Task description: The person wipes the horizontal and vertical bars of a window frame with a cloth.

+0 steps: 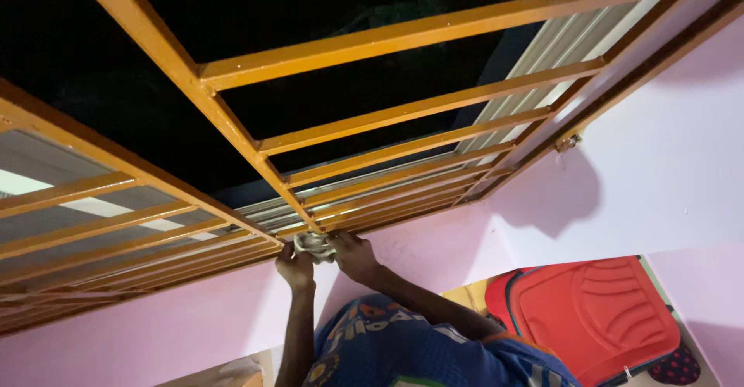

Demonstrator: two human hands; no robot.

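We are viewing one orange window grille point(232, 123) filling the upper picture, tilted by the camera angle. Its centre post is crossing roughly ten horizontal bars on the right panel; more bars are running across the left panel. Behind the grille, night sky is showing black, and pale louvred slats point(558, 54) are sitting at the right edge. One pink wall point(659, 162) is surrounding the frame. One red moulded suitcase point(593, 313), rounded and ribbed, is lying at the lower right. We are seeing no legible labels or signs.

One blue patterned shirt point(403, 348) is showing at the bottom. One crumpled grey-white cloth point(314, 246) is pressing against the grille's bottom rail at the post's foot. Our left hand point(294, 267) is gripping the cloth's left side; our right hand point(353, 254) is gripping its right side.
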